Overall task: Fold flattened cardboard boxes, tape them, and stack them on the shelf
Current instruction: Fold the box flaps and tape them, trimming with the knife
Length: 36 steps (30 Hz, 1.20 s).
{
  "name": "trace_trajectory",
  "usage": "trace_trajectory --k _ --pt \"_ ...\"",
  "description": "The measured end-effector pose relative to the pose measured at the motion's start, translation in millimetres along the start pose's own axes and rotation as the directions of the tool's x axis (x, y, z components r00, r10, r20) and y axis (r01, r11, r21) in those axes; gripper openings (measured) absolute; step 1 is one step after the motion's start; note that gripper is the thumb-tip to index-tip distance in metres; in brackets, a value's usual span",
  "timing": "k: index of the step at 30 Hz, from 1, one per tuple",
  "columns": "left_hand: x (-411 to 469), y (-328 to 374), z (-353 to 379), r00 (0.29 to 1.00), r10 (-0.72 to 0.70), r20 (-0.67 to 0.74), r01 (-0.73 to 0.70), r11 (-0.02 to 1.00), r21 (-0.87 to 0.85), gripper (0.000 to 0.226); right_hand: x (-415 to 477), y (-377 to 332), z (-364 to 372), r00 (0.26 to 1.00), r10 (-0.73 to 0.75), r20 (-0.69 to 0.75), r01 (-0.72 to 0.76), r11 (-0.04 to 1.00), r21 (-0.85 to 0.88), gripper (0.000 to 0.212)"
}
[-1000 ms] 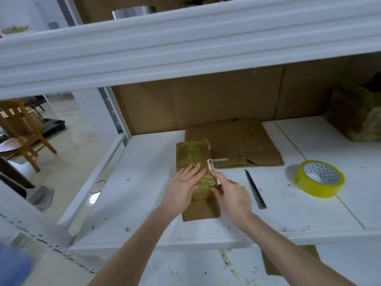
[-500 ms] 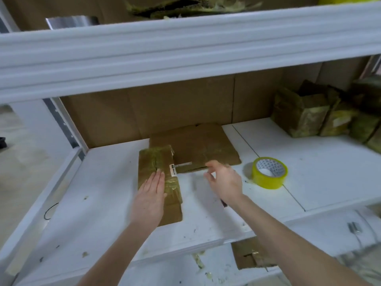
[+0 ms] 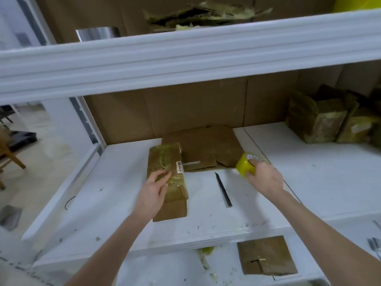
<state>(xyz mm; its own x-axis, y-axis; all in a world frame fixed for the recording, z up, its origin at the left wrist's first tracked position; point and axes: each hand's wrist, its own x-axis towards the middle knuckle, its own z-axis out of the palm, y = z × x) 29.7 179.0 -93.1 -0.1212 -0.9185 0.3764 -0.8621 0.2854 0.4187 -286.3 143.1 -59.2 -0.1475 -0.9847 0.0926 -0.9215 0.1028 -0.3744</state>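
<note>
Head view: we are at the taping step. Our left hand lies flat, fingers relaxed, on the cardboard box beneath it. Our right hand grips the tape roll. Next, we judge, the roll must cross leftward to the box's seam.

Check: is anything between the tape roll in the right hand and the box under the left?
Only the knife, lying flat on the shelf between tape roll and box; carried higher, the roll should clear it.
</note>
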Motion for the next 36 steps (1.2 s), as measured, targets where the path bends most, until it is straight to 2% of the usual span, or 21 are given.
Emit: trace_trajectory --k 2,4,6,7,11,14,15,17,19,21,22,25,27,29,31,33,36 --pt "-1 0 1 1.000 0.009 -0.001 -0.009 1.000 -0.001 0.038 -3 -26 -6 0.994 -0.110 0.026 0.101 0.970 0.219 0.043" --pt "0 0 1 1.000 0.013 0.025 -0.013 1.000 0.009 0.039 -10 -51 -11 0.981 -0.190 0.035 0.156 0.888 0.432 0.026" --pt "2 3 -3 0.999 -0.014 0.041 0.015 1.000 -0.004 0.039 -18 -72 -12 0.968 -0.245 0.047 0.183 0.827 0.532 0.019" --pt "2 5 -7 0.999 -0.034 0.041 0.034 0.999 -0.011 0.039 -22 -80 -12 0.960 -0.275 0.054 0.199 0.805 0.559 0.022" --pt "5 23 -20 0.987 -0.151 -0.051 0.144 0.982 -0.125 0.042 -29 -96 -12 0.935 -0.354 0.021 0.268 0.745 0.610 0.022" --pt "13 51 -37 0.952 -0.264 -0.153 0.185 0.898 -0.398 0.049 -27 -105 -15 0.916 -0.401 -0.012 0.327 0.729 0.602 0.023" --pt "17 61 -42 0.953 -0.259 -0.156 0.164 0.876 -0.455 0.058 -26 -108 -15 0.910 -0.415 -0.022 0.345 0.726 0.595 0.023" --pt "23 76 -49 0.974 -0.158 -0.162 0.084 0.916 -0.391 0.067 -24 -113 -15 0.896 -0.441 -0.040 0.383 0.725 0.572 0.028" --pt "26 84 -53 0.974 -0.074 -0.216 -0.002 0.943 -0.332 0.043 -22 -117 -18 0.876 -0.480 -0.054 0.423 0.709 0.564 0.025" --pt "27 89 -56 0.950 -0.097 -0.297 -0.031 0.917 -0.399 0.011 -23 -119 -23 0.853 -0.520 -0.052 0.452 0.684 0.572 0.014" --pt "27 90 -57 0.942 -0.140 -0.305 -0.007 0.901 -0.435 0.005 -24 -120 -26 0.845 -0.532 -0.051 0.460 0.676 0.576 0.016" --pt "29 94 -58 0.912 -0.287 -0.294 0.115 0.865 -0.488 0.015 -25 -121 -33 0.840 -0.539 -0.065 0.473 0.668 0.574 0.025" --pt "29 97 -61 0.875 -0.396 -0.278 0.159 0.779 -0.607 0.017 -27 -120 -39 0.836 -0.548 -0.029 0.410 0.589 0.696 0.025" --pt "28 98 -66 0.841 -0.467 -0.272 0.169 0.705 -0.689 0.016 -33 -117 -45 0.791 -0.607 0.078 0.301 0.497 0.814 0.028" --pt "25 96 -70 0.826 -0.500 -0.260 0.183 0.674 -0.715 0.016 -39 -112 -48 0.730 -0.667 0.148 0.263 0.474 0.840 0.026" --pt "22 94 -73 0.820 -0.527 -0.224 0.204 0.634 -0.746 0.014 -41 -110 -50 0.743 -0.656 0.133 0.287 0.491 0.822 0.022" --pt "15 86 -78 0.808 -0.563 -0.177 0.207 0.551 -0.808 0.013 -34 -107 -52 0.803 -0.592 0.074 0.383 0.607 0.696 0.035"
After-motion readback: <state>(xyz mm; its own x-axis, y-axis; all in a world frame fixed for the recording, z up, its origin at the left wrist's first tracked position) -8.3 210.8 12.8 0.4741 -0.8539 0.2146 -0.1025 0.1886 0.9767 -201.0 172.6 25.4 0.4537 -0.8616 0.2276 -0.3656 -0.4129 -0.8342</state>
